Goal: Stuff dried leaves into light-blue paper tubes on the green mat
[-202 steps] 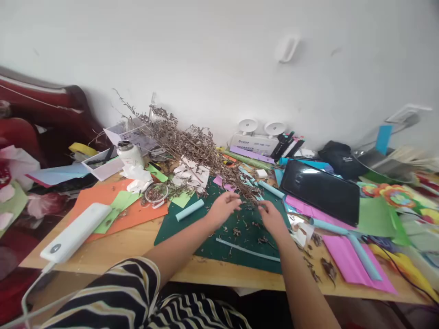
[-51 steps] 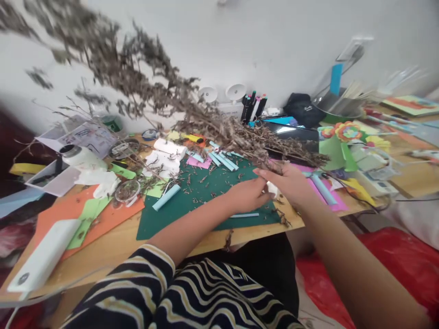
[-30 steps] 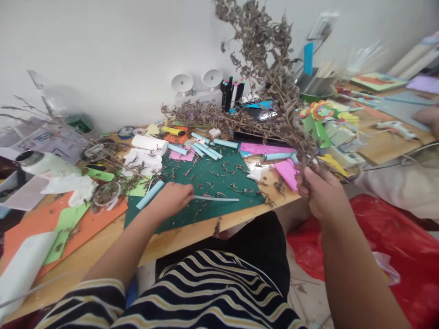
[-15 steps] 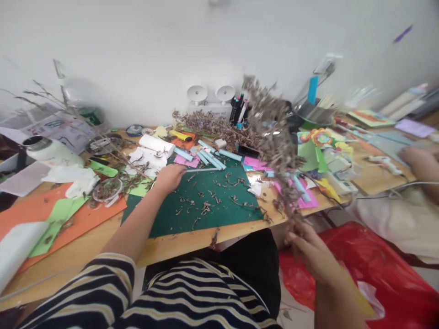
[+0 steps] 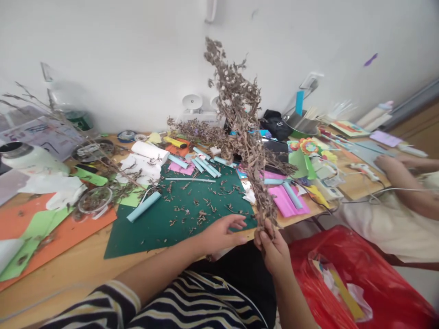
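A tall, dry brown plant branch with shrivelled leaves stands upright in my right hand, whose fingers are wrapped round its lower stem. Just left of the stem, my left hand hovers over the near edge of the green cutting mat, fingers stretched out and holding nothing. Crumbled dry leaf bits are scattered over the mat. At the mat's left lies a light blue paper roll. More blue rolls and a thin pale stick rest toward the back.
Another dried bunch lies behind the mat. A white bottle and a clear round dish are on the left. Pink paper and a glue gun lie right, near another person's hands. A red plastic bag sits below.
My left hand has come from the back of the mat to beside the stem; a blue roll now lies at the mat's left. My right hand has shifted left with the branch.
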Tool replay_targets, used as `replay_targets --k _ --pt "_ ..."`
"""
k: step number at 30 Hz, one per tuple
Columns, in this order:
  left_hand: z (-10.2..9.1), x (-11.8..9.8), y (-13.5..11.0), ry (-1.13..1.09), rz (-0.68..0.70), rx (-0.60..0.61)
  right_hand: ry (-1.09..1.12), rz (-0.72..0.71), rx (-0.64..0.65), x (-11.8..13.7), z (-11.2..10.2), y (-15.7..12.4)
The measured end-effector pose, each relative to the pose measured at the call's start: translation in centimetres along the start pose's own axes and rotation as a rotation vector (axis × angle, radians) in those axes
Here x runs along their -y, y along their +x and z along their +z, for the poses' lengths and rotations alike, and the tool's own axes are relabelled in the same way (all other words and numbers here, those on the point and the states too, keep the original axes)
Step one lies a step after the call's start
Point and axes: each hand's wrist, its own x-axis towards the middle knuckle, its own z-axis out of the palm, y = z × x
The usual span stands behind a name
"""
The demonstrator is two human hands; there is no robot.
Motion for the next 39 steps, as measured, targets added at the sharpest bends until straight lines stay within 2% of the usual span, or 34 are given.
replay_targets --k 2,5,13,16,22,26,28,30,33,39 --pt "1.5 -0.1 0.8 -0.212 0.032 -0.006 0.07 0.021 0.023 -0.1 1.3 0.0" --pt "2.2 -0.7 1.7 -0.42 -0.024 -0.027 0.16 0.061 0.044 0.0 3.1 0.0" --pt "2.5 -1.9 1.9 -0.614 -0.101 -0.286 0.389 0.252 0.134 0.4 6.0 -0.5" --pt "2.4 -2.0 2.1 -0.625 -0.105 -0.315 0.438 0.318 0.168 0.7 6.2 -0.7" --pt "1.2 -2.8 2.4 -0.727 -0.1 -0.259 0.474 0.382 0.236 1.5 6.2 -0.8" --pt "0.8 -2.7 1.5 -0.746 -0.066 -0.218 0.476 0.391 0.244 2.0 6.0 -0.6" --pt "1.0 -2.2 0.6 -0.705 -0.062 -0.147 0.476 0.388 0.239 2.2 5.8 -0.6" --pt "1.5 -1.6 -0.2 -0.654 -0.152 -0.065 0.464 0.387 0.245 2.3 5.6 -0.7" --pt "2.3 -1.3 -0.9 -0.627 -0.28 -0.048 0.438 0.373 0.266 2.4 5.5 -0.8" --pt "3.1 -2.2 -0.4 -0.716 -0.167 -0.055 0.411 0.363 0.346 2.5 4.7 -1.2"
